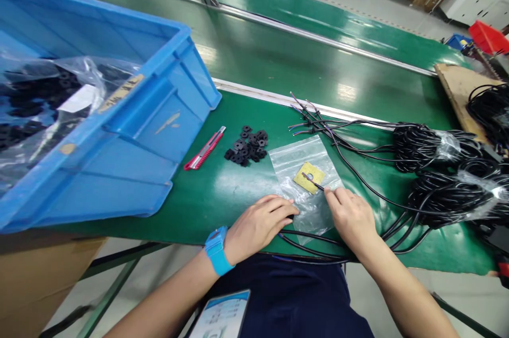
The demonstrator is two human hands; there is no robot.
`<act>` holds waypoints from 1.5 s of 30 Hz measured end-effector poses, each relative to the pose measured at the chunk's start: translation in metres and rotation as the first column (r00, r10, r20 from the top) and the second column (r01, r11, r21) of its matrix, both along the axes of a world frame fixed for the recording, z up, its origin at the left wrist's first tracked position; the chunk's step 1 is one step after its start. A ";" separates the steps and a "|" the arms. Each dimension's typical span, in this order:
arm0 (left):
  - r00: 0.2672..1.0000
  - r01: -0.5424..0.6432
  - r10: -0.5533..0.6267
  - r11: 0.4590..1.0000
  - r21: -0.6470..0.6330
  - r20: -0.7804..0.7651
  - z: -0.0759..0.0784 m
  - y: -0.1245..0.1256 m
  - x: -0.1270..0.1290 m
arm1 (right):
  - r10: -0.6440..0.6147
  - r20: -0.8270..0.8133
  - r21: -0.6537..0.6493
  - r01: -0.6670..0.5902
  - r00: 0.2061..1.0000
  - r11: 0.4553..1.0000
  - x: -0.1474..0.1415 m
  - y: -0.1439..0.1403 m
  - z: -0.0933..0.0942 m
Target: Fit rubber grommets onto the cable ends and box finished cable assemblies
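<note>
The right hand [352, 216] is pinching a thin black wire end [313, 181] between fingertips, its long axis running from the fingers up and to the left, the tip lying over a yellow pad [309, 178]. That pad is sitting on a clear plastic bag [296, 160] lying flat on the green table [222, 195]. The left hand [260, 224] is resting curled on the bag's near edge, fingertips pressing down on it; a blue wristband [217, 250] is circling the wrist. Black cables [314, 248] are running under both hands toward coiled bundles [433, 147] on the right. Black washers [248, 147] are lying heaped just beyond the bag, a red utility knife [204, 149] beside them, and a blue crate [131, 115] is standing left. The crate's label is proving unreadable.
</note>
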State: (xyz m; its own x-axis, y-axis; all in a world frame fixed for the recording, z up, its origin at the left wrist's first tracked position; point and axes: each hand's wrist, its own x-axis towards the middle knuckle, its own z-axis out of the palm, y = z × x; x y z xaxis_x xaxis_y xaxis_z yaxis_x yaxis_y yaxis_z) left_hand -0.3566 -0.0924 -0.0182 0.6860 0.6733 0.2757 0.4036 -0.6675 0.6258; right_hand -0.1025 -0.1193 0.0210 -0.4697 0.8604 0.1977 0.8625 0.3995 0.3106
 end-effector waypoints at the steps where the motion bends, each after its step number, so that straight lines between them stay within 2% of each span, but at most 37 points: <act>1: 1.000 -0.002 0.002 1.000 -0.008 0.001 0.000 0.000 0.000 | 0.031 -0.001 0.018 -0.031 1.000 0.999 -0.003 -0.001 0.000; 5: 0.998 -0.013 0.016 0.998 -0.057 0.067 0.003 0.001 -0.001 | 0.115 -0.014 0.075 -0.114 0.993 0.991 -0.007 -0.007 0.002; 7: 0.982 -0.069 0.094 0.986 -0.151 0.163 0.006 0.003 -0.004 | 0.134 -0.100 0.145 -0.118 0.986 0.982 -0.003 -0.010 0.008; 8: 0.959 -0.117 0.171 0.965 -0.233 0.225 0.008 0.003 -0.006 | 0.142 -0.192 0.185 -0.106 0.971 0.977 0.000 -0.012 0.012; 9: 0.920 -0.164 0.268 0.925 -0.342 0.286 0.010 0.005 -0.007 | 0.148 -0.310 0.215 -0.083 0.939 0.973 0.001 -0.015 0.017; 11: 0.797 -0.189 0.470 0.790 -0.584 0.379 0.016 0.006 -0.009 | 0.149 -0.535 0.218 -0.035 0.832 0.975 0.002 -0.020 0.031; 13: 0.666 -0.079 0.603 0.643 -0.762 0.440 0.022 0.007 -0.007 | 0.143 -0.654 0.174 -0.037 0.743 0.984 -0.001 -0.026 0.044; 14: 0.612 0.000 0.641 0.586 -0.811 0.463 0.024 0.007 -0.005 | 0.148 -0.676 0.157 -0.055 0.722 0.986 -0.003 -0.028 0.049; 16: 0.531 0.141 0.686 0.508 -0.850 0.498 0.031 0.006 0.000 | 0.166 -0.694 0.146 -0.089 0.701 0.985 -0.007 -0.031 0.056; 19: 0.474 0.236 0.726 0.440 -0.866 0.498 0.039 0.002 0.005 | 0.173 -0.705 0.139 -0.105 0.688 0.985 -0.012 -0.032 0.056; 24: 0.483 0.213 0.736 0.427 -0.879 0.475 0.044 -0.003 0.002 | 0.182 -0.688 0.138 -0.120 0.703 0.983 -0.012 -0.031 0.050; 28: 0.549 0.214 0.689 0.431 -0.877 0.473 0.044 -0.004 -0.004 | 0.168 -0.662 0.142 -0.098 0.731 0.985 -0.010 -0.033 0.052; 31: 0.602 0.169 0.645 0.473 -0.865 0.470 0.046 -0.003 -0.007 | 0.179 -0.648 0.164 -0.094 0.741 0.982 -0.008 -0.037 0.053; 35: 0.655 0.066 0.617 0.529 -0.846 0.437 0.050 -0.003 -0.006 | 0.259 -0.649 0.184 -0.182 0.715 0.966 -0.003 -0.042 0.047; 41: 0.762 0.169 0.501 0.458 -0.873 0.410 0.054 -0.013 0.007 | 0.333 -0.649 0.176 -0.291 0.684 0.940 -0.004 -0.044 0.036; 43: 0.748 0.154 0.501 0.508 -0.847 0.436 0.053 -0.016 0.011 | 0.341 -0.647 0.180 -0.298 0.683 0.938 -0.010 -0.043 0.037; 45: 0.719 0.107 0.493 0.618 -0.779 0.490 0.051 -0.017 0.013 | 0.335 -0.649 0.189 -0.282 0.683 0.941 -0.016 -0.042 0.040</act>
